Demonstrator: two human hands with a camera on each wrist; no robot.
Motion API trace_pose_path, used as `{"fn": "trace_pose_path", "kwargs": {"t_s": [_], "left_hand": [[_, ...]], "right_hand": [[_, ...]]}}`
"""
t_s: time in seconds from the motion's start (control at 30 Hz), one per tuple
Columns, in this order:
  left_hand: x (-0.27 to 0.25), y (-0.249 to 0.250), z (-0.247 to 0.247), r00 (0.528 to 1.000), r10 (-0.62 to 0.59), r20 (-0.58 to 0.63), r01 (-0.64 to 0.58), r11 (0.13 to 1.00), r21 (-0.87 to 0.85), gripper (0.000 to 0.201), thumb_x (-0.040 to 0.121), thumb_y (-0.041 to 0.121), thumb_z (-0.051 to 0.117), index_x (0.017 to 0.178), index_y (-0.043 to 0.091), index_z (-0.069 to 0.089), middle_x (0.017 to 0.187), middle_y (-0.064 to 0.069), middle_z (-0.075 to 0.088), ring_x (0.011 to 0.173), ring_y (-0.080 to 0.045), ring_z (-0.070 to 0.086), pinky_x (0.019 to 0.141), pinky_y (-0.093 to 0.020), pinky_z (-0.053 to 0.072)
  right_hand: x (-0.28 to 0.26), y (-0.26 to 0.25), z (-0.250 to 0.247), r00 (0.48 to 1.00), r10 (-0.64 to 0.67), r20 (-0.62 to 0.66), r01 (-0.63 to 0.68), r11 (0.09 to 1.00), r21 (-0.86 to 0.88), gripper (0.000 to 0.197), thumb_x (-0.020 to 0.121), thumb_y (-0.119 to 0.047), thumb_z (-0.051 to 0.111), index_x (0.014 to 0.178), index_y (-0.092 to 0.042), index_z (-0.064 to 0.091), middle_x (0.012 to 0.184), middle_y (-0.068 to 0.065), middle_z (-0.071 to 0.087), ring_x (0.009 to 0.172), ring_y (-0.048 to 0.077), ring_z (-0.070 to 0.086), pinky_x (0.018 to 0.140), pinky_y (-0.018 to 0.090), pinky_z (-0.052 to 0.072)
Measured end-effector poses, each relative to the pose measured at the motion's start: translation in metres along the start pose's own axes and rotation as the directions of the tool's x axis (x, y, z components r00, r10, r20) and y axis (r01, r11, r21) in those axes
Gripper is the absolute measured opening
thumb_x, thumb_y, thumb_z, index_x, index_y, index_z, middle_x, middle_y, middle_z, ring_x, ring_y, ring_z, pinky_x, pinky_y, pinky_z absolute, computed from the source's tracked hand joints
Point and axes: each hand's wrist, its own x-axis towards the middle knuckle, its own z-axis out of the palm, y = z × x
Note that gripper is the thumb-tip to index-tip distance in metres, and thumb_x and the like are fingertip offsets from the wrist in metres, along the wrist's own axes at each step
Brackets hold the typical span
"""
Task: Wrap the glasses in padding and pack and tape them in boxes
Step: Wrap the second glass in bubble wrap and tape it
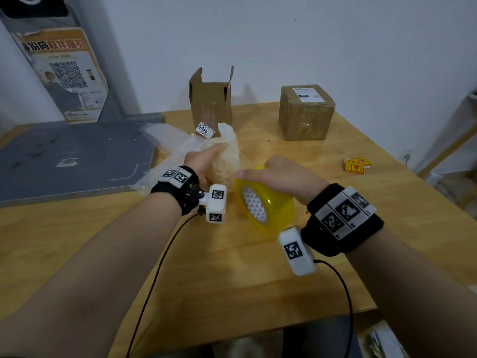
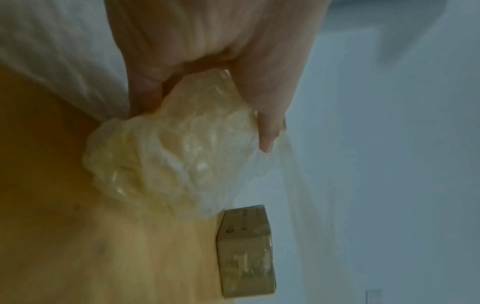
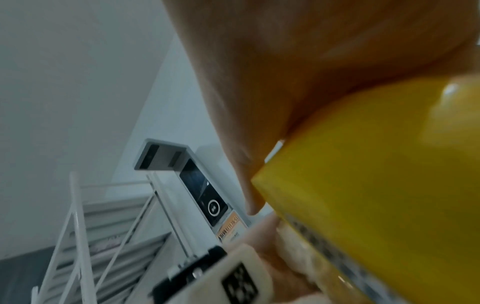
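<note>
bubble wrap bundle (image 1: 227, 161) is up off the wooden table (image 1: 232, 267), left hand (image 1: 204, 161) curled round it, just in front of the open cardboard box (image 1: 210, 104). right hand (image 1: 281, 174) grips the yellow tape roll (image 1: 265, 205) right beside the bundle, thumb across the top. taped box (image 1: 305, 113) sits further back right.

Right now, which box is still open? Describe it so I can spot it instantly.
On the wooden table, look along the far edge by the wall. The open box stands left of the sealed box; its flaps stick up, and a white numbered tag hangs at its base.
</note>
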Motion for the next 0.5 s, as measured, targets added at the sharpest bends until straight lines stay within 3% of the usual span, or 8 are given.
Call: {"fn": "trace_pose_path", "kwargs": {"t_s": [0.07,0.13,0.23,0.3,0.37,0.43,0.47,0.5], "left_hand": [[0.003,0.009,-0.009,1.0,-0.028,0.008,0.029,0.994,-0.102,0.076,0.066,0.041,0.094,0.125,0.007,0.061,0.108,-0.017,0.073,0.092,-0.04,0.073,0.081,-0.061,0.059],[0.003,0.018,-0.017,0.992,-0.087,0.086,0.102,0.978,-0.183,0.083,0.065,0.046,0.093,0.131,0.011,0.058,0.114,-0.017,0.073,0.096,-0.041,0.073,0.084,-0.06,0.059],[-0.007,0.03,-0.022,0.958,-0.115,0.264,0.158,0.976,-0.15,0.065,0.084,0.052,0.079,0.132,0.012,0.06,0.119,-0.017,0.073,0.099,-0.037,0.075,0.081,-0.05,0.061],[-0.012,0.035,-0.022,0.937,-0.106,0.332,0.15,0.983,-0.108,0.063,0.088,0.053,0.074,0.134,0.013,0.06,0.121,-0.018,0.072,0.1,-0.037,0.075,0.073,-0.051,0.062],[-0.014,0.04,-0.023,0.923,-0.096,0.373,0.138,0.987,-0.086,0.061,0.092,0.052,0.07,0.137,0.012,0.057,0.127,-0.019,0.069,0.11,-0.037,0.071,0.078,-0.053,0.063],[-0.014,0.042,-0.027,0.884,-0.107,0.455,0.156,0.985,-0.071,0.063,0.095,0.052,0.066,0.143,0.012,0.054,0.137,-0.019,0.064,0.124,-0.038,0.064,0.093,-0.056,0.057],[-0.017,0.043,-0.028,0.864,-0.12,0.488,0.172,0.983,-0.061,0.067,0.094,0.052,0.067,0.146,0.012,0.051,0.141,-0.019,0.061,0.128,-0.039,0.06,0.101,-0.058,0.053],[-0.015,0.043,-0.029,0.854,-0.134,0.502,0.186,0.981,-0.054,0.071,0.093,0.051,0.068,0.149,0.013,0.049,0.143,-0.019,0.059,0.13,-0.04,0.059,0.105,-0.06,0.049]], "right_hand": [[-0.001,0.003,0.004,1.0,0.015,0.013,-0.014,0.999,-0.029,0.059,0.091,-0.059,0.069,0.063,-0.018,0.037,0.054,-0.006,0.028,0.042,0.01,0.029,0.053,0.03,0.023],[0.003,0.004,0.008,1.0,0.007,0.005,-0.007,1.0,-0.022,0.058,0.094,-0.059,0.066,0.062,-0.018,0.039,0.055,-0.003,0.032,0.041,0.011,0.03,0.053,0.031,0.025],[0.006,-0.002,0.011,1.0,-0.024,0.002,0.024,0.997,-0.068,0.057,0.095,-0.057,0.064,0.062,-0.018,0.041,0.056,-0.002,0.035,0.046,0.014,0.033,0.052,0.03,0.026],[0.007,-0.004,0.014,0.999,-0.032,-0.02,0.03,0.996,-0.089,0.058,0.095,-0.057,0.064,0.061,-0.018,0.038,0.055,-0.003,0.032,0.044,0.012,0.031,0.051,0.03,0.024],[0.01,-0.003,0.015,0.999,-0.038,-0.033,0.035,0.996,-0.082,0.058,0.096,-0.057,0.064,0.062,-0.017,0.038,0.055,-0.001,0.032,0.043,0.014,0.032,0.052,0.031,0.025],[0.011,-0.003,0.016,0.998,-0.056,-0.032,0.055,0.998,-0.04,0.052,0.096,-0.053,0.065,0.07,-0.01,0.052,0.063,0.012,0.044,0.055,0.026,0.046,0.055,0.036,0.036],[0.011,-0.002,0.016,0.997,-0.072,-0.037,0.072,0.997,-0.002,0.047,0.096,-0.05,0.066,0.078,-0.007,0.062,0.07,0.019,0.055,0.064,0.034,0.057,0.06,0.04,0.047],[0.011,-0.002,0.015,0.996,-0.082,-0.047,0.084,0.995,0.044,0.042,0.096,-0.046,0.067,0.088,-0.006,0.071,0.083,0.022,0.068,0.077,0.038,0.067,0.072,0.045,0.058]]}}
